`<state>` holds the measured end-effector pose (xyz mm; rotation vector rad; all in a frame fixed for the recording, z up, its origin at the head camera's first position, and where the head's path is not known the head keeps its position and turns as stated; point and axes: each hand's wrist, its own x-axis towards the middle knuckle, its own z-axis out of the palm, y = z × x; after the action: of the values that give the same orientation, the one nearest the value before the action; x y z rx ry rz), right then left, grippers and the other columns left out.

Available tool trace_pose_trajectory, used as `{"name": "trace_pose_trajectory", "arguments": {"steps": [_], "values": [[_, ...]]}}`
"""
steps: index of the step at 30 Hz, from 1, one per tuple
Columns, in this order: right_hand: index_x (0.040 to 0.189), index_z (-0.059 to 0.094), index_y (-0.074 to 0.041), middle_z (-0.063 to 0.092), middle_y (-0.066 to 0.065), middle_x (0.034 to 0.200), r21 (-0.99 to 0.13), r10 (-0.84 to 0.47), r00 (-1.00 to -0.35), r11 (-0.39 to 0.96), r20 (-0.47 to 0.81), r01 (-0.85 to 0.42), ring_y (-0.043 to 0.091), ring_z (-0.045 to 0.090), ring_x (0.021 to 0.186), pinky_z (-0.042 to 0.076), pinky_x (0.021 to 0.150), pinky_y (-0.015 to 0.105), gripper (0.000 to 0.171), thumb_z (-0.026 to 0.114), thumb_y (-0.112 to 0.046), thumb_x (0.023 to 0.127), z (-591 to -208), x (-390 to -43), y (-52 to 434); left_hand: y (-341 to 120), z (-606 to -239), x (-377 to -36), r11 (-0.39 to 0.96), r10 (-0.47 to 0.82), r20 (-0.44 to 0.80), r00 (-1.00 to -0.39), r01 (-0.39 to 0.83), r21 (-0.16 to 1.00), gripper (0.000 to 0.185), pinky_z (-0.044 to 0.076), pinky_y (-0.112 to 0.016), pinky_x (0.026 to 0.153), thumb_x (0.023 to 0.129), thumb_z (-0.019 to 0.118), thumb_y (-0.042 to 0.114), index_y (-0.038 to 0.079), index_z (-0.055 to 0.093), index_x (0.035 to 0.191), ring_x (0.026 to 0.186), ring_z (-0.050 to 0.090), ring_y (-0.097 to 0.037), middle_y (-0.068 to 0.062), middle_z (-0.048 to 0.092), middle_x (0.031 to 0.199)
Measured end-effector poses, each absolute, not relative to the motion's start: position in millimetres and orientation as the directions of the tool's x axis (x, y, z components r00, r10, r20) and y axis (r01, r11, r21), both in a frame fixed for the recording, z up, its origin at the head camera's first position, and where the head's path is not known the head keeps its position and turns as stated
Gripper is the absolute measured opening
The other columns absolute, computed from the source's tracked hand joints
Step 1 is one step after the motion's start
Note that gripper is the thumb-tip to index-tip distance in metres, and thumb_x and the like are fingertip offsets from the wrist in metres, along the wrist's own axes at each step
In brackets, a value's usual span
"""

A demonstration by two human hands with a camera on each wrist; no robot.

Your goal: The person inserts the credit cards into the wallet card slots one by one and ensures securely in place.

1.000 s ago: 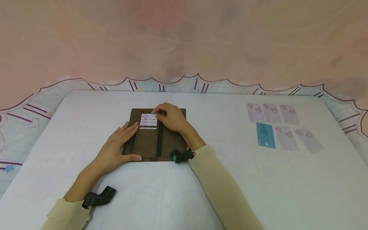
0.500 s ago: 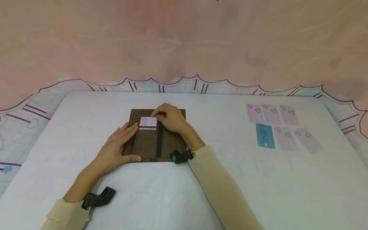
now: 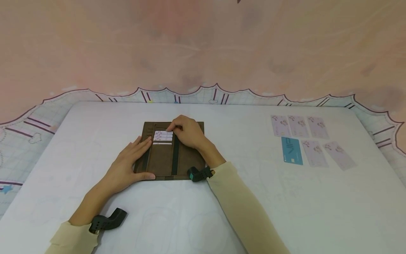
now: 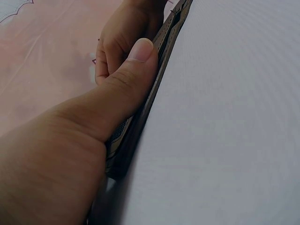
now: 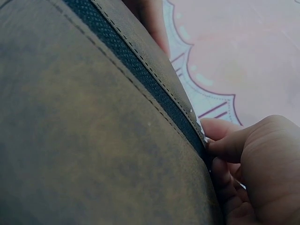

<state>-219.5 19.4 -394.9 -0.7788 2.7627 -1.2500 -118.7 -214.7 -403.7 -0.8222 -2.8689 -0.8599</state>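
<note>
A brown wallet (image 3: 172, 151) lies open and flat on the white table (image 3: 203, 211), left of centre. The left hand (image 3: 128, 164) rests on its left edge with fingers straight and flat, thumb along the near rim. The right hand (image 3: 187, 132) has curled fingers pinching the top card (image 3: 163, 133) of three tucked in the slots; its fingertips hide the card's right end. Loose cards (image 3: 309, 139) lie well apart at right, their print too small to read.

Soft even light; wrist views blurred.
</note>
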Motion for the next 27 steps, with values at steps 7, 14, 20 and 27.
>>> {"name": "trace_pose_trajectory", "arguments": {"steps": [7,14,20,27], "values": [[0.088,0.075,-0.011,0.065,0.001,0.099,-0.717,-0.432,-0.883,0.555,0.185,-0.422,0.014,0.059,0.094,0.046,0.082,0.023,0.023,0.055,-0.001,0.093,-392.7,-217.6,18.6,-215.6,-405.0,-118.6,0.708,0.477,0.181,-0.860,0.498,0.501,0.101,0.008,-0.049,0.115,0.069,0.084,0.040,0.008,0.031,0.150,0.144,0.012,-0.033,-0.011,0.029,0.154],[0.087,0.074,-0.010,0.064,0.001,0.099,-0.721,-0.424,-0.885,0.551,0.192,-0.420,0.015,0.059,0.095,0.046,0.084,0.024,0.026,0.052,0.003,0.092,-392.2,-217.1,18.0,-213.8,-402.8,-117.8,0.708,0.477,0.178,-0.860,0.497,0.502,0.099,0.009,-0.049,0.115,0.071,0.083,0.040,0.007,0.033,0.149,0.144,0.013,-0.033,-0.012,0.030,0.153],[0.088,0.075,-0.010,0.064,0.002,0.100,-0.718,-0.429,-0.882,0.551,0.193,-0.425,0.016,0.060,0.097,0.046,0.085,0.025,0.027,0.051,0.003,0.093,-392.1,-217.2,17.8,-212.8,-400.5,-116.6,0.711,0.473,0.168,-0.865,0.488,0.506,0.097,0.009,-0.050,0.115,0.071,0.082,0.041,0.007,0.033,0.149,0.144,0.013,-0.034,-0.013,0.030,0.153],[0.089,0.075,-0.009,0.064,0.003,0.100,-0.730,-0.428,-0.885,0.543,0.185,-0.415,0.016,0.059,0.095,0.046,0.084,0.025,0.028,0.050,0.004,0.093,-391.0,-216.9,18.1,-213.3,-402.4,-117.1,0.715,0.471,0.171,-0.865,0.488,0.501,0.100,0.008,-0.047,0.116,0.069,0.084,0.039,0.008,0.033,0.149,0.144,0.012,-0.033,-0.012,0.030,0.153]]}}
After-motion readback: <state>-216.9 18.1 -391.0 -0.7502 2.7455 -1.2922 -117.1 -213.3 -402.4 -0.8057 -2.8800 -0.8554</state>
